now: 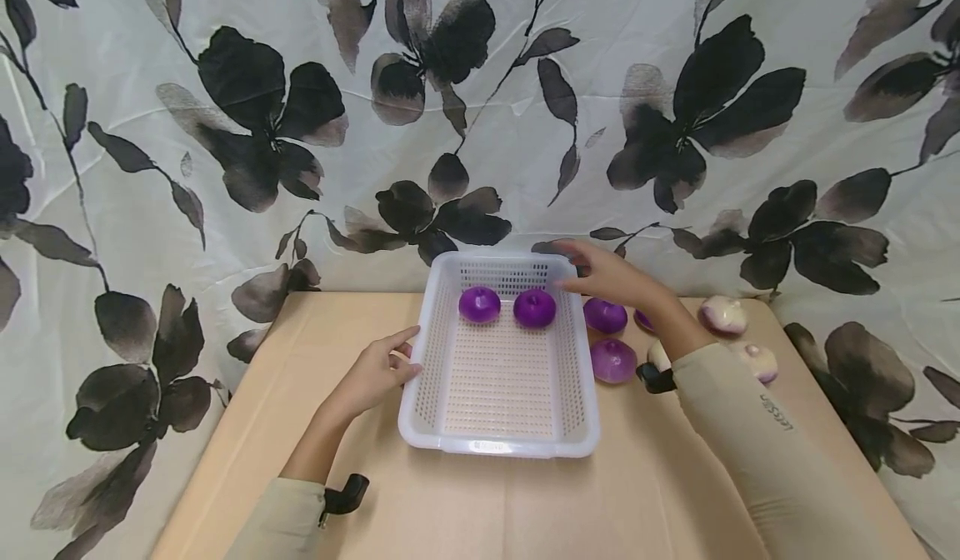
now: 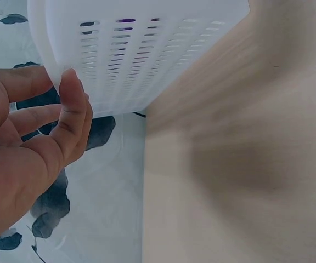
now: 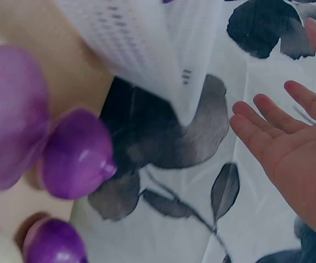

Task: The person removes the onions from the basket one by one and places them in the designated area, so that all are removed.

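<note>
left hand (image 1: 375,374) pinches one white basket (image 1: 498,444) by its rim; two purple onions (image 1: 480,304) inside, between the hands. right hand (image 1: 609,273), fingers spread, holds nothing; near its wrist, three loose purple onions (image 1: 613,361), three pale onions (image 1: 722,316).

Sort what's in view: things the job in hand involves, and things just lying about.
Seemingly part of the job:
white basket, pinched by the left hand
two purple onions inside it
right hand

Seemingly just lying about:
loose purple onions
pale onions
floral cloth behind
</note>
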A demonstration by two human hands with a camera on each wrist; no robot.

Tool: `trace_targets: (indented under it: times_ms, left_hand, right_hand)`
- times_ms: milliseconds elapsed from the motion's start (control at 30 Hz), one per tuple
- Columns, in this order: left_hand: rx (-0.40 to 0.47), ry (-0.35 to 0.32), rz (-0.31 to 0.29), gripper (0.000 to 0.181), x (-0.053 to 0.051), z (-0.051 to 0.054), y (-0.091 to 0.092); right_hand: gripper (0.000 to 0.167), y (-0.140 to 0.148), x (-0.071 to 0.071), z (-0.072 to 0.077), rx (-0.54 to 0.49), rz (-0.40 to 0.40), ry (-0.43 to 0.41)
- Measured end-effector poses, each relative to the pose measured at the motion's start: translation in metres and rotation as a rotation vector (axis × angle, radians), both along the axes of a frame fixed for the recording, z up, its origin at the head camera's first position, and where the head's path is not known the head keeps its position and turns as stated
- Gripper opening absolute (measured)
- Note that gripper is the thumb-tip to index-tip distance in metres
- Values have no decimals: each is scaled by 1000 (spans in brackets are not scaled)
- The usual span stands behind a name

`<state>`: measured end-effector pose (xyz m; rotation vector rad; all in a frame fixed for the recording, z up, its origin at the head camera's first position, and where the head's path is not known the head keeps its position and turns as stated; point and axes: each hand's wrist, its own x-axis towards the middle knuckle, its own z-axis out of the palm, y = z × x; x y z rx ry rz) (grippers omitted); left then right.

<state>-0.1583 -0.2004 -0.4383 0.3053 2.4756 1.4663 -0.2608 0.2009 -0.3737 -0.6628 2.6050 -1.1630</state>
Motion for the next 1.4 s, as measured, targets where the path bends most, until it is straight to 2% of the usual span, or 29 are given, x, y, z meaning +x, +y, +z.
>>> trace_targets:
  times_ms: [167,367,600,800,1000,1300,1400]
  left_hand:
    - [-1,-2,0,65,0,0,-2]
    - [2,-7,2,66,0,1,-4]
    - [-7,-1,3,65,1,1,-6]
    - [-18,-9,3,65,0,-3,-7]
    - [-12,-12,3,66,0,-4,-6]
    - [-4,4,-5,65,0,-4,-5]
    - [2,0,-7,65,0,-5,-4]
  right_hand:
    - [80,-26,-9,-2,-2,40,-36]
    - [80,-56,-13,-7,35,58,-77]
    - [79,-89,-24,-26,27,62,-146]
    - [80,-107,-28,-49,-27,-5,-199]
    - [83,-122,-25,-68,-62,-115,-256]
    - [81,-137,-19,-87,-111,-235,-250]
    - [82,-140,-18,-92,-102,-250,-251]
